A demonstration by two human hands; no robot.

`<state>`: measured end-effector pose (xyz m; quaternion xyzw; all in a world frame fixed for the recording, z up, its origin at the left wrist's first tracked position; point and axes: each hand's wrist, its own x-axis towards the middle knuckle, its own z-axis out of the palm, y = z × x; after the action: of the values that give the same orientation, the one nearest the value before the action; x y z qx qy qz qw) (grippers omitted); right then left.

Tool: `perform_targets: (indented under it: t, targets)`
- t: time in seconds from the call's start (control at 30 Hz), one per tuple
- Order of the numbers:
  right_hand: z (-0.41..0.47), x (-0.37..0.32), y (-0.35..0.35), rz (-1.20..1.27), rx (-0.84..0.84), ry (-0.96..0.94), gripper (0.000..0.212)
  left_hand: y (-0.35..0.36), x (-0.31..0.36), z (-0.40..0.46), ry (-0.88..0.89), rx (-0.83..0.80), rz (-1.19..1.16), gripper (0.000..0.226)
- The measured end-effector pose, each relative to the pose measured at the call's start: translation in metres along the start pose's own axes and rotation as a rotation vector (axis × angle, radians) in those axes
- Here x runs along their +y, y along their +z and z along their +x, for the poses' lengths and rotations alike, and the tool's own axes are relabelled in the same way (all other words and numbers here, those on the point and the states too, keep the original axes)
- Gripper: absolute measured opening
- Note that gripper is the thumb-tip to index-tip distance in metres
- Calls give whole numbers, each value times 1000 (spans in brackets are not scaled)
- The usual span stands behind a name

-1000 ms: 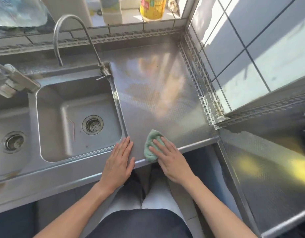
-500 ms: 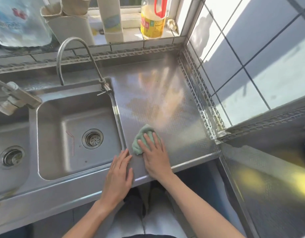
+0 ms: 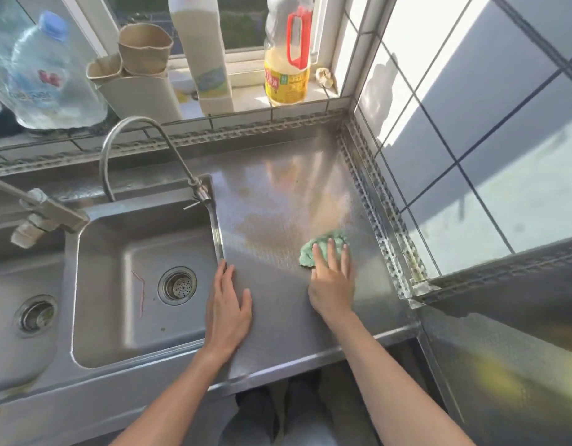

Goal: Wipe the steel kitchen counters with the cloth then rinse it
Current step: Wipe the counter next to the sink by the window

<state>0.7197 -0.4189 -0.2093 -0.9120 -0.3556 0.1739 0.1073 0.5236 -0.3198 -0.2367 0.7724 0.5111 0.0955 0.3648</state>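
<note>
A crumpled green cloth (image 3: pixel 323 246) lies on the steel counter (image 3: pixel 278 201), right of the sink. My right hand (image 3: pixel 332 278) presses flat on the cloth's near part, fingers spread over it. My left hand (image 3: pixel 227 309) rests flat on the counter by the sink's right rim, fingers apart, holding nothing. A brownish smear marks the counter beyond the cloth. The right sink basin (image 3: pixel 143 278) with its round drain strainer (image 3: pixel 177 285) sits to the left, a curved faucet (image 3: pixel 130 140) above it.
A second basin (image 3: pixel 24 317) lies far left, with a tap head (image 3: pixel 43 217) over the divider. On the window ledge stand a water bottle (image 3: pixel 43 78), paper cups (image 3: pixel 143 49), a white bottle (image 3: pixel 201 56) and an oil bottle (image 3: pixel 288 59). Tiled wall (image 3: pixel 471 123) on the right; another steel counter (image 3: pixel 503 365) lower right.
My right hand has slid the cloth from beside the sink rim to the right and further back on the counter. My left hand has stayed by the sink edge.
</note>
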Motion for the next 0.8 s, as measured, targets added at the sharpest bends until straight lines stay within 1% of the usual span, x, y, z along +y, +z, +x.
perform_targets:
  t: [0.03, 0.1, 0.13, 0.17, 0.23, 0.3, 0.4, 0.5, 0.57, 0.6, 0.63, 0.7, 0.8]
  targets:
    - [-3, -21, 10, -5, -11, -108, 64, 4, 4, 4, -26, 40, -22, 61]
    - [-23, -45, 24, -38, -80, -393, 63, 10, 12, 9, -85, 107, -65, 63]
    - [-32, -44, 25, -58, -92, -498, 62, 13, 15, 9, -108, 128, -85, 64]
    - [-38, -34, 23, -64, -84, -552, 60, 16, 19, 9, -127, 148, -101, 64]
    - [-41, 0, 13, -71, -98, -560, 61, 22, 28, 12, -182, 190, -131, 62]
    - [-37, 41, 0, -111, -83, -505, 64, 28, 37, 18, -258, 233, -159, 60]
    - [-8, 77, -21, -81, -68, -305, 61, 33, 45, 23, -328, 313, -117, 58]
    - [34, 61, -25, -39, -16, -109, 58, 42, 47, 20, -301, 384, 43, 56]
    - [53, 28, -16, -36, 6, -52, 58, 47, 47, 21, -289, 408, 111, 56]
    - [57, 13, -9, -34, 0, -76, 58, 48, 46, 21, -289, 420, 131, 58]
    - [56, 0, -1, -29, -12, -137, 59, 49, 45, 22, -289, 429, 146, 60]
    - [43, -8, 7, -25, -48, -314, 59, 50, 44, 22, -282, 427, 169, 60]
    - [15, 28, -3, -55, -117, -584, 61, 49, 46, 23, -291, 424, 182, 60]
